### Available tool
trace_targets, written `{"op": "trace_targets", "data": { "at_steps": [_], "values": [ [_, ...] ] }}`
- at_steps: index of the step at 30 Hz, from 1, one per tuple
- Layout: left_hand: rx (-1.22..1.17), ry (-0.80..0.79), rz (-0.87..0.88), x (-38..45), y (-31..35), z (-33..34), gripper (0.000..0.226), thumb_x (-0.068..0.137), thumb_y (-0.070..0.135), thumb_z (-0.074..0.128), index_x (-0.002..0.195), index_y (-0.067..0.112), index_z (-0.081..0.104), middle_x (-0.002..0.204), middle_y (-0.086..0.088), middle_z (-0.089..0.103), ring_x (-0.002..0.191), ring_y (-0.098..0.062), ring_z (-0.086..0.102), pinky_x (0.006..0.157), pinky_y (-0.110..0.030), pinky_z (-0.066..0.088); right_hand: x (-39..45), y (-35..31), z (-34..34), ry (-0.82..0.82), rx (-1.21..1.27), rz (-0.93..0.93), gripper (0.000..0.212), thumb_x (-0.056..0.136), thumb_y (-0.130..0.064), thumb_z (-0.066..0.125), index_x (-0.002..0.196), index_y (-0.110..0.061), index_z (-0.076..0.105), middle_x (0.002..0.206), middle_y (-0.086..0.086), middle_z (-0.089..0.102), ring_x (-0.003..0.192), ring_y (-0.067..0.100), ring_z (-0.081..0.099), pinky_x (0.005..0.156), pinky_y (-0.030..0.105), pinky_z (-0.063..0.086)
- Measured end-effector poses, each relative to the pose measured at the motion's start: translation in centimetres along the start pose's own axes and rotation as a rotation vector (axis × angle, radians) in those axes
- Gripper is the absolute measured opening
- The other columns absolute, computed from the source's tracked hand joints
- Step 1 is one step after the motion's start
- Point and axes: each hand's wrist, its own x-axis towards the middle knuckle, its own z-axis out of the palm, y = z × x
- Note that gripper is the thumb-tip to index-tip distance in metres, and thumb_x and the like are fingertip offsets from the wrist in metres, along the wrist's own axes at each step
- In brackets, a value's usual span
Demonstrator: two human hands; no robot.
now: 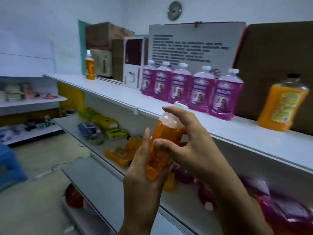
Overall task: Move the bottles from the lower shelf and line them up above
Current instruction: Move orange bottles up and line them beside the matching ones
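Note:
An orange bottle with a white cap (166,131) is in both my hands, tilted, in front of the upper shelf's edge. My left hand (144,168) wraps its lower body from the left. My right hand (189,143) pinches its upper part, thumb in front, fingers spread behind. On the upper shelf (245,133) several pink bottles (191,87) stand in a row. A larger orange bottle (282,102) stands to their right and another orange bottle (89,66) at the far left. On the lower shelf (174,206) lie orange bottles (122,155) and pink bottles (274,207), some on their sides.
Cardboard boxes (274,65), a white printed board (194,46) and a white box (133,65) stand behind the bottles on the upper shelf. Packets of goods (101,126) lie further left on the lower shelf. A blue stool (8,167) stands on the floor at left.

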Motion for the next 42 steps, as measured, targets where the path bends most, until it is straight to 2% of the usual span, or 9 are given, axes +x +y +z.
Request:
{"op": "trace_targets", "data": {
  "at_steps": [3, 5, 8, 13, 18, 26, 32, 35, 42],
  "values": [
    [0.176, 0.065, 0.026, 1.7, -1.1, 0.1, 0.087, 0.075, 0.056, 0.068, 0.147, 0.056, 0.021, 0.129, 0.009, 0.063, 0.109, -0.010, 0.064, 0.085, -0.017, 0.052, 3.1, 0.9, 1.5, 0.046, 0.052, -0.024, 0.067, 0.069, -0.069, 0.068, 0.131, -0.053, 0.047, 0.126, -0.022, 0.049, 0.112, -0.013, 0.046, 0.078, 0.006, 0.043],
    [0.191, 0.082, 0.015, 3.1, -1.9, -0.2, 0.084, 0.074, 0.056, 0.071, 0.146, 0.055, 0.027, 0.126, 0.021, 0.060, 0.110, -0.002, 0.061, 0.086, -0.020, 0.053, 5.0, 1.7, 2.1, 0.046, 0.165, -0.055, 0.053, 0.077, -0.055, 0.074, 0.125, -0.049, 0.053, 0.123, -0.021, 0.054, 0.111, -0.006, 0.053, 0.078, 0.010, 0.049],
    [0.008, 0.046, -0.060, 5.2, -3.3, -1.4, 0.078, 0.073, 0.063, 0.073, 0.140, 0.061, 0.034, 0.128, 0.039, 0.051, 0.118, 0.014, 0.051, 0.085, -0.009, 0.049, 7.6, 2.8, 2.8, 0.002, 0.352, -0.131, 0.045, 0.081, -0.034, 0.078, 0.120, -0.044, 0.058, 0.120, -0.019, 0.059, 0.107, 0.006, 0.061, 0.077, 0.021, 0.055],
    [-0.235, -0.201, -0.209, 8.8, -5.2, -5.3, 0.094, 0.065, 0.058, 0.083, 0.142, 0.057, 0.030, 0.134, 0.030, 0.050, 0.123, -0.002, 0.056, 0.088, -0.023, 0.055, 11.4, 3.3, 5.6, -0.031, 0.679, -0.237, 0.043, 0.076, -0.022, 0.069, 0.115, -0.038, 0.059, 0.132, -0.017, 0.057, 0.113, 0.015, 0.064, 0.079, 0.030, 0.059],
    [-0.182, -0.221, -0.203, 12.4, -7.1, -9.2, 0.094, 0.056, 0.059, 0.086, 0.135, 0.063, 0.034, 0.128, 0.031, 0.055, 0.119, 0.001, 0.057, 0.081, -0.017, 0.054, 15.1, 2.6, 9.9, -0.071, 0.860, -0.256, 0.040, 0.084, -0.007, 0.064, 0.115, -0.032, 0.058, 0.120, -0.023, 0.059, 0.108, 0.011, 0.065, 0.074, 0.028, 0.059],
    [-0.319, -0.210, -0.235, 16.6, -12.7, -13.5, 0.092, 0.049, 0.059, 0.089, 0.127, 0.064, 0.041, 0.126, 0.021, 0.062, 0.119, -0.007, 0.061, 0.083, -0.023, 0.056, 20.0, 1.3, 16.9, -0.080, 0.928, -0.251, 0.031, 0.091, -0.013, 0.062, 0.118, -0.027, 0.061, 0.117, -0.012, 0.064, 0.109, 0.024, 0.067, 0.079, 0.038, 0.060],
    [-0.403, -0.273, -0.144, 21.1, -17.1, -19.2, 0.082, 0.064, 0.052, 0.085, 0.133, 0.060, 0.041, 0.130, 0.013, 0.062, 0.120, -0.015, 0.062, 0.085, -0.028, 0.057, 24.7, -1.8, 23.5, 0.016, 1.174, -0.169, 0.030, 0.092, -0.016, 0.057, 0.115, -0.032, 0.069, 0.115, -0.005, 0.070, 0.104, 0.027, 0.071, 0.074, 0.032, 0.060],
    [-0.374, -0.223, -0.115, 23.2, -19.7, -21.9, 0.089, 0.070, 0.049, 0.083, 0.145, 0.044, 0.035, 0.131, 0.009, 0.062, 0.120, -0.017, 0.062, 0.086, -0.029, 0.057, 27.0, -3.5, 26.9, 0.033, 1.148, -0.159, 0.030, 0.095, -0.019, 0.054, 0.119, -0.030, 0.069, 0.120, -0.005, 0.069, 0.109, 0.027, 0.069, 0.076, 0.031, 0.060],
    [-0.290, -0.186, -0.057, 28.1, -25.0, -26.4, 0.086, 0.078, 0.038, 0.080, 0.148, 0.045, 0.031, 0.123, 0.019, 0.062, 0.112, -0.005, 0.064, 0.078, -0.018, 0.056, 31.5, -4.6, 31.7, 0.078, 0.910, -0.148, 0.027, 0.099, -0.017, 0.052, 0.121, -0.025, 0.063, 0.122, -0.001, 0.064, 0.109, 0.017, 0.066, 0.081, 0.027, 0.056]
  ]
}}
